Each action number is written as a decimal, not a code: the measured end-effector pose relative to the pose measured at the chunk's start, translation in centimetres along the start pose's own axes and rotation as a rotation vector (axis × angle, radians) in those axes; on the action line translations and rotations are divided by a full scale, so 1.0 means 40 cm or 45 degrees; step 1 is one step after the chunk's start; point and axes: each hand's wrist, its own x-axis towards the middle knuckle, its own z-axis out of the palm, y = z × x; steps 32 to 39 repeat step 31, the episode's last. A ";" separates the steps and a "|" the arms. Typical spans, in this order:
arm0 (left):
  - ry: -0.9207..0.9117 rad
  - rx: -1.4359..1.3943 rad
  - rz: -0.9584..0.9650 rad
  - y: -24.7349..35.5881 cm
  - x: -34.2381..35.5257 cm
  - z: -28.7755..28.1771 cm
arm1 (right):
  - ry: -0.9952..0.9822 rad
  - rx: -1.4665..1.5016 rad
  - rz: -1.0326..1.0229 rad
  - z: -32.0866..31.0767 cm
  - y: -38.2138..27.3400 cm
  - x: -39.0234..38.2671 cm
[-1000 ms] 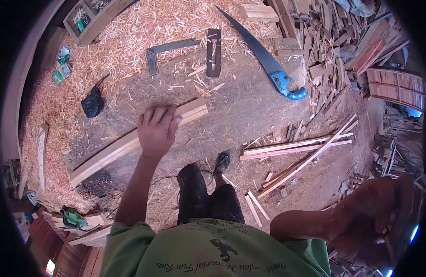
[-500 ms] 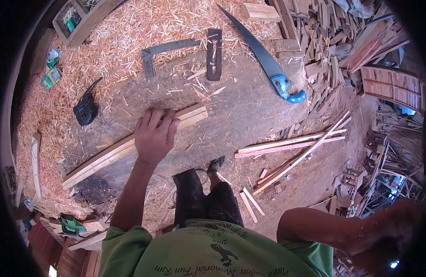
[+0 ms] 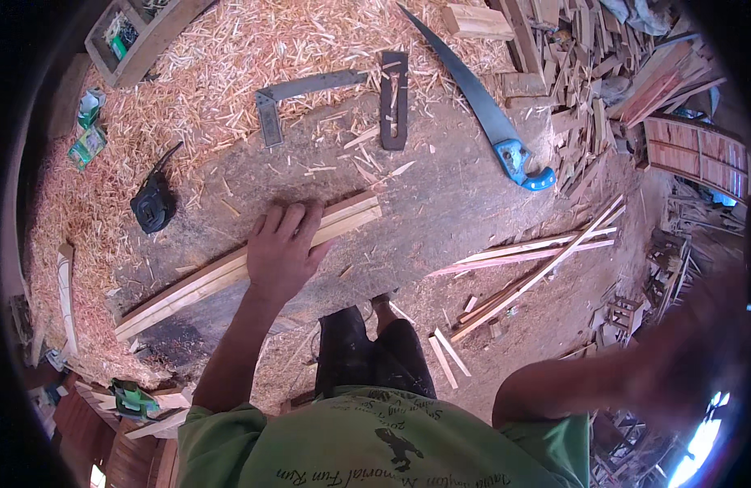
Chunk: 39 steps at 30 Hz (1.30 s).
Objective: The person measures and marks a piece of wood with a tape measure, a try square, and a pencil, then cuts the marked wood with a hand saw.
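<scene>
My left hand (image 3: 282, 259) is closed over a pair of long wooden strips (image 3: 184, 294) lying side by side at a slant on the workbench (image 3: 440, 187). Its fingers curl over their far edge, and the thumb rests along the near side. Off at the right rim, away from the bench, my right hand (image 3: 705, 350) is raised, dark and smeared by motion; its fingers cannot be made out. Beyond the strips lie a metal square (image 3: 269, 122) and a dark slotted wooden block (image 3: 395, 106). A black tape measure (image 3: 153, 203) sits left of the strips.
A blue-handled handsaw (image 3: 483, 106) lies at the bench's right side, near a wood block (image 3: 478, 22). Shavings (image 3: 204, 89) cover the far and left parts. A wooden tray (image 3: 135, 49) stands far left. Long battens (image 3: 546, 264) and offcuts (image 3: 591, 89) lie to the right.
My left hand has shifted slightly right in the picture, its fingers more curled over the strips. My right arm is still raised, its hand now more blurred. The whole view has shifted a little.
</scene>
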 end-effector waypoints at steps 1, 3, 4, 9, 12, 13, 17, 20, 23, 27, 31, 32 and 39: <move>-0.042 -0.065 0.020 0.008 0.012 0.000 | 0.385 -0.538 -0.068 -0.007 0.088 -0.028; -0.106 -0.055 -0.037 -0.023 -0.033 -0.021 | -0.189 -1.410 0.188 0.005 0.336 -0.030; -0.129 -0.074 0.014 -0.026 -0.051 -0.015 | 0.186 -0.728 0.644 -0.016 0.479 -0.101; -0.156 -0.033 0.220 -0.056 -0.118 -0.038 | -0.232 -1.749 0.648 -0.261 0.731 -0.341; -0.210 -0.014 0.085 -0.070 -0.176 -0.058 | -0.268 -1.797 0.517 -0.270 0.728 -0.364; -0.206 -0.017 0.075 -0.071 -0.192 -0.065 | -0.278 -1.797 0.510 -0.266 0.728 -0.365; -0.087 0.020 -0.204 -0.015 -0.193 -0.081 | -0.413 -1.576 0.368 -0.272 0.660 -0.359; -0.103 -0.021 -0.416 0.049 -0.192 -0.076 | -0.232 -1.228 0.437 -0.231 0.576 -0.398; 0.116 -0.142 -0.620 0.108 -0.196 -0.016 | 0.009 -0.604 0.951 -0.158 0.391 -0.437; 0.245 0.099 -0.823 0.134 -0.191 0.100 | 0.140 -0.196 0.806 -0.095 0.226 -0.516; 0.195 0.129 -0.954 0.189 -0.193 0.114 | -0.122 0.031 0.695 -0.108 0.191 -0.620; 0.195 0.129 -0.954 0.189 -0.193 0.114 | -0.122 0.031 0.695 -0.108 0.191 -0.620; 0.195 0.129 -0.954 0.189 -0.193 0.114 | -0.122 0.031 0.695 -0.108 0.191 -0.620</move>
